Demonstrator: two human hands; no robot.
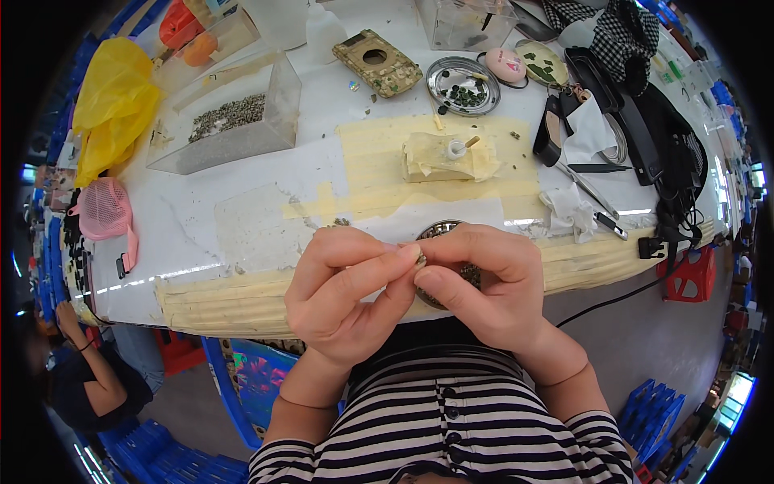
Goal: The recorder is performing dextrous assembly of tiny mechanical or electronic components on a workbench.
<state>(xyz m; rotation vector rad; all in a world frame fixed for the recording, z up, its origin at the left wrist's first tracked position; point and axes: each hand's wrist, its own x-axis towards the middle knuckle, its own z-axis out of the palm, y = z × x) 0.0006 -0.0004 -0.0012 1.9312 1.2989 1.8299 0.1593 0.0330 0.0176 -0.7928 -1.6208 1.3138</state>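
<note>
My left hand (pixel 343 292) and my right hand (pixel 489 278) meet fingertip to fingertip above the table's near edge. Both are closed in a pinch around one tiny greyish part (pixel 420 260), mostly covered by the fingers, so its kind is hard to make out. Partly hidden behind my right hand is a round metal dish (pixel 440 228) with small pieces in it. A few small greenish bits (pixel 342 222) lie on the table just beyond my left hand. Farther off, a block wrapped in cream masking tape (pixel 431 165) carries a small white cup (pixel 456 150) with a stick in it.
At the back left stands a clear bin (pixel 278 121) of small grey-green parts. A camouflage model tank hull (pixel 377 64) lies beside a metal dish (pixel 435 78) of dark pieces. Tweezers (pixel 592 192), a craft knife (pixel 610 226) and crumpled tissue (pixel 571 214) are at right. Another person's arm (pixel 101 375) shows at left.
</note>
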